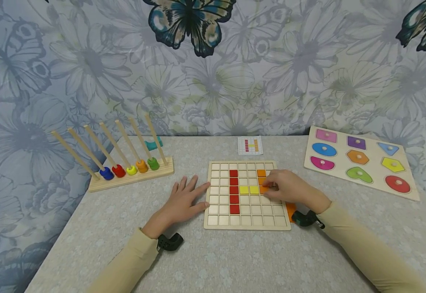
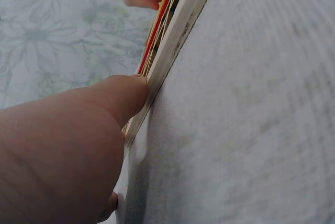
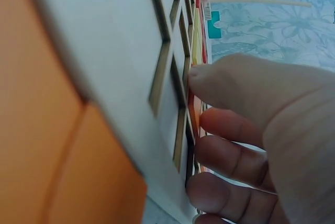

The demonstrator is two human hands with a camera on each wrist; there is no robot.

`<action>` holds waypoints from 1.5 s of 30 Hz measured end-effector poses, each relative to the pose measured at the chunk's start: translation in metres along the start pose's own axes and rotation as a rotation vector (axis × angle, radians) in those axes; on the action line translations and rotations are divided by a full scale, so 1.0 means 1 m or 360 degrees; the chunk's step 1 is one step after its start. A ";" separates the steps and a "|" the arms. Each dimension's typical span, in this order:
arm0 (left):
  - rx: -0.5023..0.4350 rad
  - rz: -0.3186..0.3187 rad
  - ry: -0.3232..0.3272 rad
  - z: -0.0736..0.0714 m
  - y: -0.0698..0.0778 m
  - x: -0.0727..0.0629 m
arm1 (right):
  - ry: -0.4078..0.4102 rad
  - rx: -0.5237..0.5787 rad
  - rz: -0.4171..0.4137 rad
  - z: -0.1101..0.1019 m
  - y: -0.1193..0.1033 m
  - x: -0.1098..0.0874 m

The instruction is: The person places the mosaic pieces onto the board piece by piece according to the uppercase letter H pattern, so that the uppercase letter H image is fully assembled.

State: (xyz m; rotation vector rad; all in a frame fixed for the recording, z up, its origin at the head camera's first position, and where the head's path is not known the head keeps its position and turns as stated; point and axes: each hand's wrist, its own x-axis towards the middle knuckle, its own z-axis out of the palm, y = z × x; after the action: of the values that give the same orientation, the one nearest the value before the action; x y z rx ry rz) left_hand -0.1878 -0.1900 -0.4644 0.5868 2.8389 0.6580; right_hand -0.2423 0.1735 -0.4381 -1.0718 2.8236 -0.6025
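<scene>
A wooden grid board [image 1: 247, 223] lies on the table, with a column of red tiles [image 1: 234, 190], two yellow tiles [image 1: 248, 190] and a column of orange tiles [image 1: 261, 173] in its cells. My right hand [image 1: 287, 186] is over the right part of the board, thumb and fingertips at the lowest visible orange tile [image 1: 264, 190], which they partly cover. In the right wrist view the thumb [image 3: 214, 75] and bent fingers come right down to the grid. My left hand [image 1: 186, 202] has its fingers spread, index finger and thumb touching the board's left edge.
Orange pieces [image 1: 291, 211] stick out beside the board's right edge. Behind stands a small pattern card [image 1: 250, 145]. To the left is a peg stand [image 1: 132, 178] with coloured rings and a teal piece [image 1: 155, 143] behind it; on the right lies a shape puzzle board [image 1: 339, 167].
</scene>
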 end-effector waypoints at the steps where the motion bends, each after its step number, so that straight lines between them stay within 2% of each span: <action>1: 0.0000 -0.0004 -0.0004 0.000 0.000 0.000 | -0.0001 0.0000 0.0002 0.000 0.000 0.000; 18: 0.0004 0.0022 0.0010 0.001 0.002 0.001 | 0.0003 -0.0012 0.0030 -0.004 0.003 -0.004; 31: 0.0012 0.0015 0.0000 -0.001 0.002 0.000 | 0.0064 -0.0113 0.0134 -0.025 0.013 -0.039; 35: 0.0007 0.0021 0.0001 0.000 0.002 0.000 | 0.0063 -0.0112 0.0182 -0.027 0.017 -0.051; 45: 0.0006 0.0015 -0.0001 -0.001 0.001 0.000 | 0.0107 -0.0111 0.0203 -0.026 0.023 -0.075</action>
State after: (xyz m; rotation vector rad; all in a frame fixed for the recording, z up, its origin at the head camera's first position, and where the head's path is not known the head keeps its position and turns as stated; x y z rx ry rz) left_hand -0.1873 -0.1894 -0.4632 0.6016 2.8393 0.6540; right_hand -0.2046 0.2469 -0.4283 -0.8886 2.9631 -0.5421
